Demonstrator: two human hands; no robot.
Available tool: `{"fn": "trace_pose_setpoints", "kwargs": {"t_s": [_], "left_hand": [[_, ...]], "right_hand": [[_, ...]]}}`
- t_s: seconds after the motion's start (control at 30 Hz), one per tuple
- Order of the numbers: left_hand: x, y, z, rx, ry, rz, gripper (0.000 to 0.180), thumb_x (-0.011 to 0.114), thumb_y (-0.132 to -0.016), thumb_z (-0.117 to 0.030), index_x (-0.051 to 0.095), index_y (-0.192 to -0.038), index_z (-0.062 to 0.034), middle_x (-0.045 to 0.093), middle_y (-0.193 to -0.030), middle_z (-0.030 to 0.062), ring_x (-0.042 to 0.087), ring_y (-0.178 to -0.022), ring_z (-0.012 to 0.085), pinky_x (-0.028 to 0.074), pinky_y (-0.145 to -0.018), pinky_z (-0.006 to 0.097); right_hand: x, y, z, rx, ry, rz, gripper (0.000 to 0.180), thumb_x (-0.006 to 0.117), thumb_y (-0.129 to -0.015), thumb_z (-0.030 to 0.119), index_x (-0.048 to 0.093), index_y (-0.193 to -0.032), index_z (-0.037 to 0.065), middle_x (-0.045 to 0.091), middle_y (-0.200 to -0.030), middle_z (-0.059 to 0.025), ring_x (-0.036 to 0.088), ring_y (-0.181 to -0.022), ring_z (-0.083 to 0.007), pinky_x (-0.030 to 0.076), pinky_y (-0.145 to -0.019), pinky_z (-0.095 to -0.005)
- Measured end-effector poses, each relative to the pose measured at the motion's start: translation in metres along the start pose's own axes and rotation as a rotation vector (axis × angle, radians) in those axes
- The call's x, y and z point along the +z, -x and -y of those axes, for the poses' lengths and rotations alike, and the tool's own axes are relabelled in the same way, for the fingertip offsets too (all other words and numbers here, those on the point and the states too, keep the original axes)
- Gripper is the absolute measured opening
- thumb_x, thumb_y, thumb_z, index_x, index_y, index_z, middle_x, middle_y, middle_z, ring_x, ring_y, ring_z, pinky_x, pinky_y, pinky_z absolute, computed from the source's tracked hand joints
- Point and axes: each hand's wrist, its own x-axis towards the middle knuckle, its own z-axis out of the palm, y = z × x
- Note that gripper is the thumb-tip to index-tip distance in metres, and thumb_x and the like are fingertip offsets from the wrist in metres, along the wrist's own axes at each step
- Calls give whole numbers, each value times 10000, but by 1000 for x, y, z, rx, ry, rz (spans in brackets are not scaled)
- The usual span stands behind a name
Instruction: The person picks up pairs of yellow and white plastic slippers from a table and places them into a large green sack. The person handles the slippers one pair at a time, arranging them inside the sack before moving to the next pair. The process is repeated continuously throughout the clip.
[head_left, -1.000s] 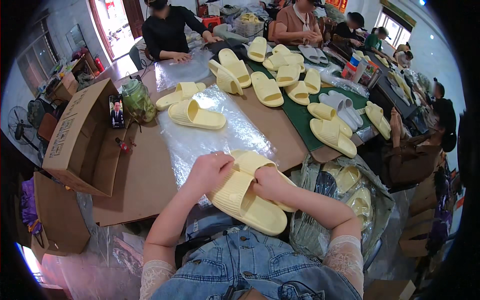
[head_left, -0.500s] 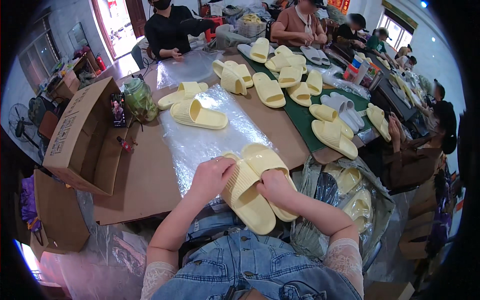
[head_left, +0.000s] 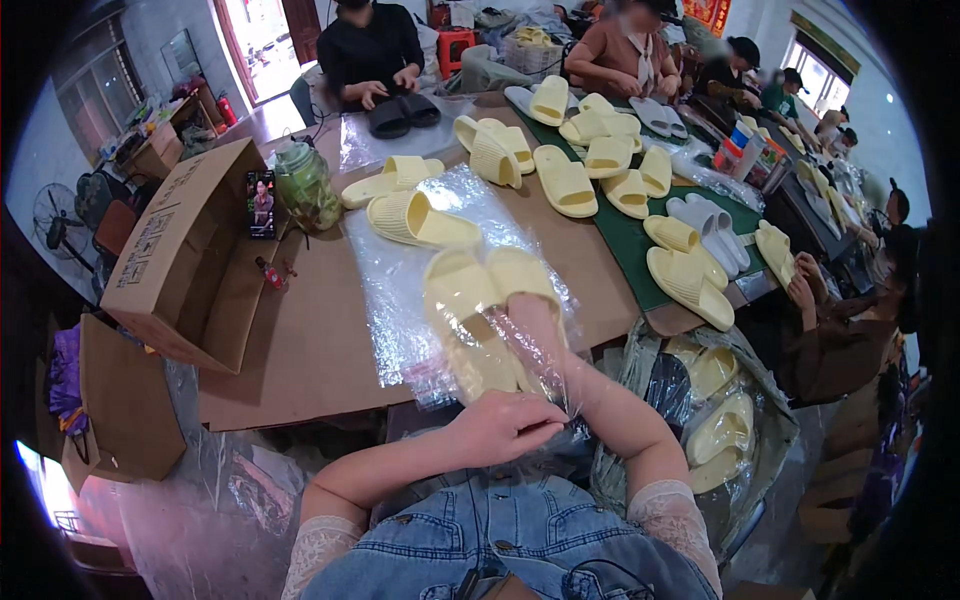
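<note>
Head view. One pair of yellow slippers [head_left: 460, 288], side by side, straps away from us, within a clear bag [head_left: 548, 362], over our edge of the worktop [head_left: 300, 340].

Our right grip [head_left: 534, 325]: inside the bag, against the pair's right-hand slipper; its fingers run under the strap, so we cannot tell whether they are together or apart.

Our left grip [head_left: 508, 425]: just nearer us than the pair, outside it, fingers pinched together on the bag's edge beside our right forearm.

Beneath and left of the pair: a sheaf of clear plastic [head_left: 393, 310]. Just beyond the pair: one ribbed yellow slipper [head_left: 420, 220], lying on that plastic. Further left of the pair: one open cardboard box [head_left: 190, 260], one phone [head_left: 261, 205], one glass jar [head_left: 306, 185]. Right of the pair: one green mat [head_left: 625, 255] bearing yellow and grey slippers; nearer us, one sack [head_left: 768, 455] of bagged yellow slippers.
</note>
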Motion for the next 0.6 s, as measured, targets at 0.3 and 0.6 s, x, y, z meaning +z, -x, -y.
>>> {"fn": "trace_pose_setpoints", "kwargs": {"t_s": [0.3,0.6], "left_hand": [[-28,-2,37,-210,6,345,268,690,-846,-263,690,-1030,-68,693,-928,118,667,-792,255,527,-700,345],[-66,-7,113,-28,-743,-257,532,761,-745,-290,601,-1238,-172,471,-1371,135,385,-1308,366,356,-1057,457]], "right_hand": [[11,-6,-17,-166,259,30,293,574,-906,223,602,-1075,-14,570,-940,-223,572,-930,-376,491,-792,-470],[-78,110,12,-308,-235,492,412,635,-887,271,576,-1231,52,525,-1279,-196,538,-1135,-340,483,-909,-379]]}}
